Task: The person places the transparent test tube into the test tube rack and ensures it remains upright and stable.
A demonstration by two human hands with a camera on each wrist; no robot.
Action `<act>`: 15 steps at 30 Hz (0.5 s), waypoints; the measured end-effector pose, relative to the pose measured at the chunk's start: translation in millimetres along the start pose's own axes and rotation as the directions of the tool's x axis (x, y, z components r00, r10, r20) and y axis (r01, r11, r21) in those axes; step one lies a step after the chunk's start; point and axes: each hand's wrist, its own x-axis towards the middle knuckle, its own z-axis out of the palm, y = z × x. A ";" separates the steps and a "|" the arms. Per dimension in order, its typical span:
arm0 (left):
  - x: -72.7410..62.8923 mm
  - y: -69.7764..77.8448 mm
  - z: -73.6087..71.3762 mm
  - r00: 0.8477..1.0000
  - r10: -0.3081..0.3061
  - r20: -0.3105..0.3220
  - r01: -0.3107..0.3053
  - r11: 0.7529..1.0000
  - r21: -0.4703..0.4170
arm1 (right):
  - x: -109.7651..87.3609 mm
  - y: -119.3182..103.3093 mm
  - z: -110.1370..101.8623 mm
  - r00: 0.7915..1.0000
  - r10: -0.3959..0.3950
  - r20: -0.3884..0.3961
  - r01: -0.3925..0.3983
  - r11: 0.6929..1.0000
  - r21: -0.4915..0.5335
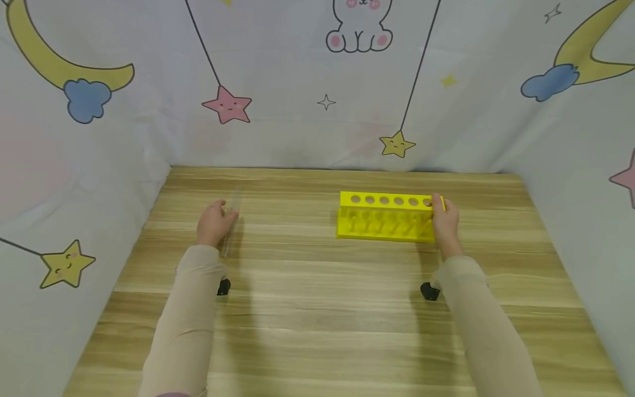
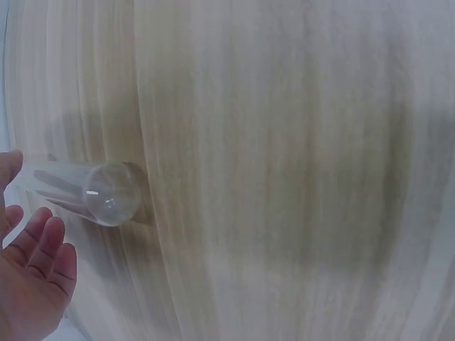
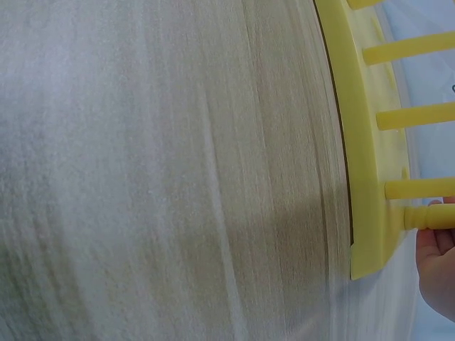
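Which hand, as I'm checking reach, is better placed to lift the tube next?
The left hand, probably: it is beside the tube, thumb and fingers on either side, though a firm grip is unclear. The right hand is farther off, holding the rack by its right end.

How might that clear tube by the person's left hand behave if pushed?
The clear tube would probably roll if lying flat, given its round sides. Its smooth, shiny surface may be slippery. It looks straight, so it's likely stiff.
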 end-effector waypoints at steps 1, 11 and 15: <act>0.4 -0.2 0.7 1.000 -0.005 0.006 0.005 1.000 0.003 | 0.4 0.3 0.1 1.000 -0.001 -0.001 0.001 1.000 0.000; 3.5 -1.2 7.2 0.999 -0.031 0.041 0.032 0.999 -0.017 | 1.9 0.8 1.9 0.999 -0.018 -0.042 0.019 1.000 0.022; 3.2 1.0 7.8 0.999 -0.038 0.037 0.038 0.999 -0.012 | 1.6 0.4 2.1 0.998 -0.030 -0.049 0.031 0.999 0.012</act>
